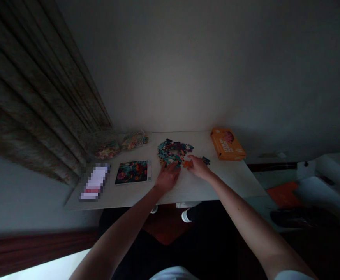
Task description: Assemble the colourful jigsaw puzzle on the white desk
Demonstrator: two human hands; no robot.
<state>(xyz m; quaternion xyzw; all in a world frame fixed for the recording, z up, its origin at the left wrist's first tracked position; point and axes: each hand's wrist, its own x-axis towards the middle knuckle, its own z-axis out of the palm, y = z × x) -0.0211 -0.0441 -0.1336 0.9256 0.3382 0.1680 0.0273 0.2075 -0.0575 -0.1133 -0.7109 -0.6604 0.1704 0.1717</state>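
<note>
A pile of colourful jigsaw pieces (174, 151) lies on the white table (234, 177), partly joined. My left hand (166, 177) rests flat on the table at the pile's near edge, fingers stretched toward the pieces. My right hand (197, 166) is just right of it, fingers pinched on a small orange puzzle piece (187, 163) at the pile's near right corner. A dark loose piece (206, 160) lies beside my right hand.
A reference picture of the puzzle (133, 172) lies left of my hands, with a blurred-out card (94, 182) further left. Two bags of pieces (120, 144) sit at the back left. An orange box (226, 144) stands back right. A curtain (35, 97) hangs left.
</note>
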